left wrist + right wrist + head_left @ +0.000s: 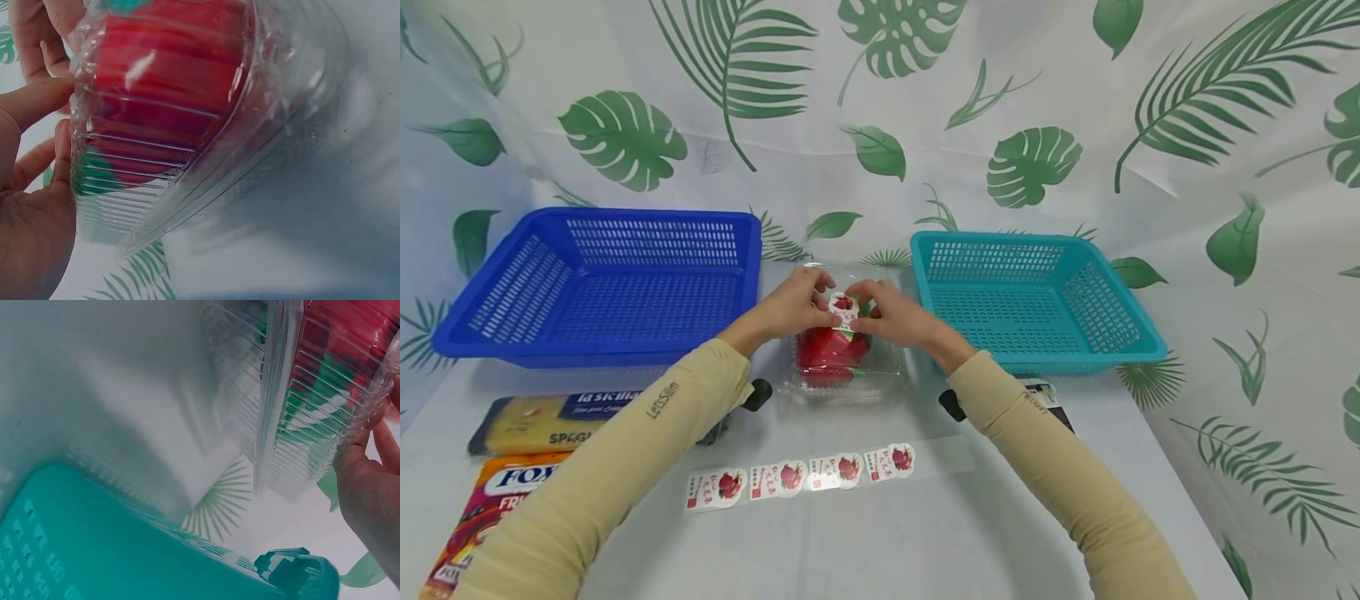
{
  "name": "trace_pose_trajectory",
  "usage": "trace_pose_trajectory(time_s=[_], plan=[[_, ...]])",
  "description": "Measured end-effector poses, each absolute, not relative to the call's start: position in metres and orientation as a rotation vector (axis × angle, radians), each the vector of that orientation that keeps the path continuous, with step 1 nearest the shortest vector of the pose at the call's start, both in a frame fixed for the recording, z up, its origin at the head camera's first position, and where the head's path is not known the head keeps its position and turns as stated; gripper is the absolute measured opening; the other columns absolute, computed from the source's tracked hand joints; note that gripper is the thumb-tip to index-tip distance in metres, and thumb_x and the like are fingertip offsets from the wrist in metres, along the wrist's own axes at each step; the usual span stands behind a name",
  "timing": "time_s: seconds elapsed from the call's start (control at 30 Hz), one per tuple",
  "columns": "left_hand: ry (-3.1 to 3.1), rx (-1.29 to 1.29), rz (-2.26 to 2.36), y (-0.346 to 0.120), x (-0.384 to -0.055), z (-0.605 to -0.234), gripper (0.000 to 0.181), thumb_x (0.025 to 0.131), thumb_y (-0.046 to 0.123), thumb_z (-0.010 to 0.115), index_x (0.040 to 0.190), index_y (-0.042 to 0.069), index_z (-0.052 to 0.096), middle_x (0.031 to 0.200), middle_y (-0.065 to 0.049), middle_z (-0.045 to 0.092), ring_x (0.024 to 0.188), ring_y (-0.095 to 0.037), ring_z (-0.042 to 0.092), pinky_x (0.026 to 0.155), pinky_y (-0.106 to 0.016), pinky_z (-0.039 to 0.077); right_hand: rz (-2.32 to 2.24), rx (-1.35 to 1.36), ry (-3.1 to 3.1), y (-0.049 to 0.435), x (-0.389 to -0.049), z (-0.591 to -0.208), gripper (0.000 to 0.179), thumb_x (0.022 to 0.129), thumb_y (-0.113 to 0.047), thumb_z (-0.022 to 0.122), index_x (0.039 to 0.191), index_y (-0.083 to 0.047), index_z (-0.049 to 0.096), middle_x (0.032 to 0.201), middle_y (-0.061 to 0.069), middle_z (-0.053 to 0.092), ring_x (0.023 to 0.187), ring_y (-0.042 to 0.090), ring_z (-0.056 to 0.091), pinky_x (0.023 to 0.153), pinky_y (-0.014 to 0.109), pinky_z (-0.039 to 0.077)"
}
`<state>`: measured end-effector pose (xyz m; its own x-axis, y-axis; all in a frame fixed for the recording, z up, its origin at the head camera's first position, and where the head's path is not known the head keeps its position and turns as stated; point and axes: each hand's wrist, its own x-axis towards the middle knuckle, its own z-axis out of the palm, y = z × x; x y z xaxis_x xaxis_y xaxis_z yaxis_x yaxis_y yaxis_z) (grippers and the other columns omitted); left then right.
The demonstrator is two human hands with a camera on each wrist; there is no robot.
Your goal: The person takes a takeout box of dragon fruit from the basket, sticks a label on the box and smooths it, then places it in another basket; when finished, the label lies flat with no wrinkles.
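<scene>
I have the sticker [844, 312] at the top of the clear box [886, 375], between the two hands. The left hand [793, 302] meets its left edge and the right hand [898, 315] its right edge, with fingers bent; I cannot tell whether they pinch it or press it down. Red and green contents [831, 352] show through the box. I see the blue basket [617, 357] left of the box and the teal basket [1060, 365] right of it. On the surface [850, 554], nearer me than the box, lies a strip [829, 472] bearing four more stickers; to the box's near left, spaghetti [531, 427] and a Fox's bag [497, 508] sit partly behind the left sleeve [625, 467].
</scene>
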<state>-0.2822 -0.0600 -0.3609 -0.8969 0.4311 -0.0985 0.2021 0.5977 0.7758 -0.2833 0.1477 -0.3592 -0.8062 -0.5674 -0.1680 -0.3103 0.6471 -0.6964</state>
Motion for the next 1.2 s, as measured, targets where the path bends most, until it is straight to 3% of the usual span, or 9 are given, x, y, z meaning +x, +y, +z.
trace_pose_trajectory(time_s=[0.17,0.37,0.47,0.67,0.93,1.2], plan=[[2.601,0.551,1.118,-0.0586,-0.2817,-0.3599,0.038,0.088,0.014,0.073,0.120,-0.004,0.062,0.125,-0.020,0.039,0.105,-0.028,0.051,0.082,-0.035,0.050,-0.943,-0.697,2.507,0.1467,-0.2848,-0.3603,0.037,0.097,-0.014,0.062,0.130,-0.001,0.052,0.116,0.012,0.054,0.098,0.025,0.058,0.081,0.031,0.052],[2.582,0.564,1.139,-0.0587,-0.2809,-0.3599,0.064,0.088,0.012,0.072,0.143,-0.005,0.043,0.142,-0.023,0.029,0.107,-0.027,0.057,0.084,-0.035,0.053,-0.887,-0.685,2.529,0.1476,-0.2823,-0.3584,0.056,0.097,-0.018,0.062,0.147,-0.004,0.040,0.132,0.015,0.044,0.108,0.027,0.054,0.087,0.033,0.052],[2.563,0.539,1.178,-0.0589,-0.2805,-0.3604,0.058,0.088,0.011,0.073,0.138,-0.003,0.046,0.136,-0.021,0.031,0.104,-0.026,0.057,0.083,-0.034,0.052,-0.916,-0.687,2.515,0.1472,-0.2819,-0.3579,0.054,0.097,-0.017,0.062,0.145,-0.003,0.041,0.131,0.016,0.041,0.108,0.028,0.056,0.088,0.034,0.052],[2.612,0.578,1.117,-0.0580,-0.2817,-0.3611,0.032,0.087,0.012,0.073,0.114,-0.003,0.063,0.114,-0.017,0.045,0.103,-0.026,0.048,0.078,-0.033,0.049,-0.981,-0.711,2.479,0.1462,-0.2847,-0.3592,0.038,0.097,-0.011,0.062,0.131,0.001,0.050,0.118,0.014,0.054,0.096,0.025,0.060,0.083,0.031,0.053],[2.605,0.600,1.099,-0.0582,-0.2813,-0.3587,0.047,0.088,0.012,0.073,0.130,-0.003,0.058,0.110,-0.016,0.047,0.100,-0.025,0.048,0.075,-0.031,0.048,-0.938,-0.684,2.510,0.1482,-0.2824,-0.3591,0.052,0.098,-0.017,0.061,0.145,-0.006,0.043,0.134,0.014,0.040,0.110,0.026,0.054,0.088,0.034,0.052],[2.582,0.565,1.107,-0.0585,-0.2809,-0.3593,0.038,0.089,0.012,0.071,0.124,-0.001,0.062,0.114,-0.015,0.045,0.097,-0.025,0.052,0.078,-0.031,0.051,-0.940,-0.688,2.506,0.1473,-0.2815,-0.3588,0.046,0.098,-0.016,0.061,0.141,-0.003,0.047,0.128,0.015,0.040,0.103,0.027,0.057,0.086,0.033,0.052]])
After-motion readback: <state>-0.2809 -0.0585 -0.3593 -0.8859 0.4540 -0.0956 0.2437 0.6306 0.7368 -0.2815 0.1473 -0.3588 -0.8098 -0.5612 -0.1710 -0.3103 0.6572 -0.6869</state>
